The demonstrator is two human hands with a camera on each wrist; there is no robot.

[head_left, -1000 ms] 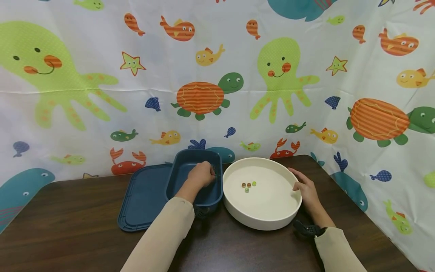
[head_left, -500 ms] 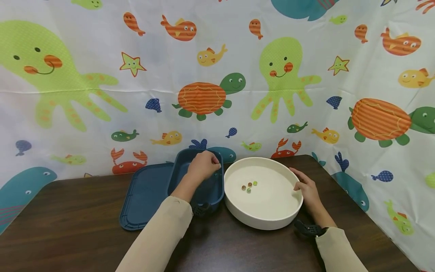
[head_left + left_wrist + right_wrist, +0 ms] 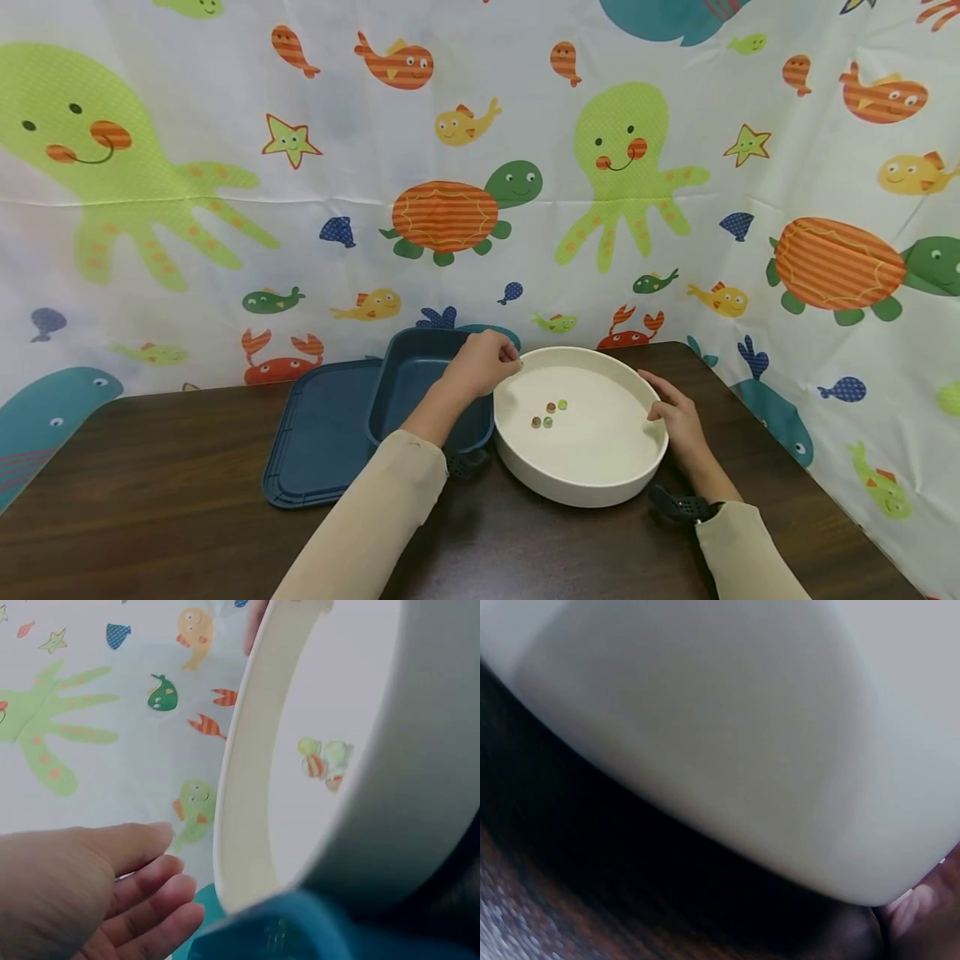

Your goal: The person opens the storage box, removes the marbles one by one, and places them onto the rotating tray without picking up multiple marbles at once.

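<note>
My left hand (image 3: pixel 482 365) is above the gap between a blue plastic tub (image 3: pixel 408 354) and a round white dish (image 3: pixel 577 483). Its thumb and fingertips come together, seemingly pinching a small marble, mostly hidden. In the left wrist view the fingers of that left hand (image 3: pixel 112 892) curve toward the thumb beside the dish's rim. Several marbles, brown-and-white (image 3: pixel 551 407) and green (image 3: pixel 562 405), lie on the dish floor. At the dish's right side my right hand (image 3: pixel 678 421) grips the rim, thumb over the edge. The right wrist view shows mostly the dish's outer wall (image 3: pixel 705 735).
A flat blue lid (image 3: pixel 318 442) lies left of the tub on the dark wooden table (image 3: pixel 150 492). Clear glassy pieces (image 3: pixel 279 934) show inside the tub in the left wrist view. A printed sea-animal curtain (image 3: pixel 337 167) stands behind and at the right.
My left hand has risen out of the blue tub and moved right, to the white dish's left rim. One brown marble in the dish has shifted slightly. My right hand stays put.
</note>
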